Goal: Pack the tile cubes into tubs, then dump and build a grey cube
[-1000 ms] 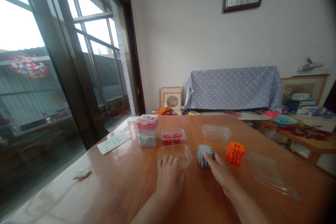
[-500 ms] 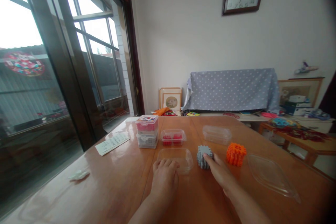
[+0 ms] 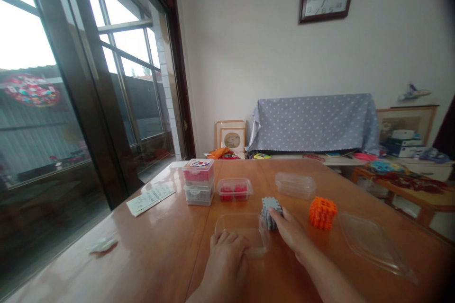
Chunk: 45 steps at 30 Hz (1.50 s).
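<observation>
Live at the worktop (image 3: 152, 251), and we have two bare hands in play! Our left grip (image 3: 225, 258) is curled over the near rim of a clear plastic tray (image 3: 241, 232), though we cannot tell whether it is clamping or only resting. Our right grip (image 3: 291, 234) stands narrow, its fingers (image 3: 280, 218) pressed against the side of one grey interlocking-block cube (image 3: 269, 210), not wrapped around it. Just beside that cube sits one orange block cube (image 3: 323, 213). We count three clear pieces in all: the tray, a clear box (image 3: 295, 185) near the far edge, and a flat clear lid (image 3: 373, 246) toward the right edge. Farther left, we have one tub of red pieces (image 3: 234, 189), a stack of two boxes (image 3: 198, 182), and one paper note (image 3: 151, 199).
</observation>
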{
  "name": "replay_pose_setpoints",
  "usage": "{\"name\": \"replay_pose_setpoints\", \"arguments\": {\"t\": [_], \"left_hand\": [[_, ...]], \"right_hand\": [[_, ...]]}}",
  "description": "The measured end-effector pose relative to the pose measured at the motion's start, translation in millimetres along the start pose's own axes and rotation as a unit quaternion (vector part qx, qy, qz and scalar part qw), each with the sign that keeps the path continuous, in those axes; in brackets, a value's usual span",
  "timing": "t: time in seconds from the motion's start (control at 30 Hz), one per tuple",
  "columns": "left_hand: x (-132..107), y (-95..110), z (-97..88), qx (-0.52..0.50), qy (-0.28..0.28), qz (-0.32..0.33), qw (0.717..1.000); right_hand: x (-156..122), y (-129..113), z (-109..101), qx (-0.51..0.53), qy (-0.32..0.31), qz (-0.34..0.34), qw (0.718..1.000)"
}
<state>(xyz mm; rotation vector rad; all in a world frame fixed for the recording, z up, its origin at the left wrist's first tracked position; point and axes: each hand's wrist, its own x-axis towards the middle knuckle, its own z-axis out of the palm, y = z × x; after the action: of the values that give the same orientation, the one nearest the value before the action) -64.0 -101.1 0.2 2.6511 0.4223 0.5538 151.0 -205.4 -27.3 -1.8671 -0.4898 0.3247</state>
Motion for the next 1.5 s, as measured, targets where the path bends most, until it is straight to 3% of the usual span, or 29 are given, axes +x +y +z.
{"name": "replay_pose_setpoints", "arguments": {"t": [0.4,0.7,0.97,1.13,1.27,1.33,1.43,1.5], "left_hand": [[-7,4,21.0,-0.023,-0.032,0.063,0.997],[-4,15,33.6,-0.008,-0.034,0.061,0.998],[6,26,46.4,0.006,-0.042,0.057,0.998],[2,39,39.5,-0.001,-0.050,0.048,0.998],[3,39,13.4,-0.053,0.015,0.057,0.997],[14,30,-1.3,-0.099,0.072,0.017,0.992],[44,10,-13.0,-0.206,0.179,-0.062,0.960],[64,-4,-12.0,-0.293,0.191,-0.122,0.929]], "right_hand": [[9,-5,2,0.123,-0.074,-0.001,0.990],[10,-11,-5,0.270,-0.222,0.008,0.937],[14,-13,-11,0.277,-0.237,0.041,0.930],[20,-7,-17,0.278,-0.252,0.055,0.925],[29,3,-24,0.285,-0.189,0.065,0.937],[34,3,-29,0.253,-0.128,0.045,0.958],[40,-4,-35,0.184,-0.091,-0.016,0.979],[42,-11,-36,0.154,-0.116,-0.061,0.979]]}}
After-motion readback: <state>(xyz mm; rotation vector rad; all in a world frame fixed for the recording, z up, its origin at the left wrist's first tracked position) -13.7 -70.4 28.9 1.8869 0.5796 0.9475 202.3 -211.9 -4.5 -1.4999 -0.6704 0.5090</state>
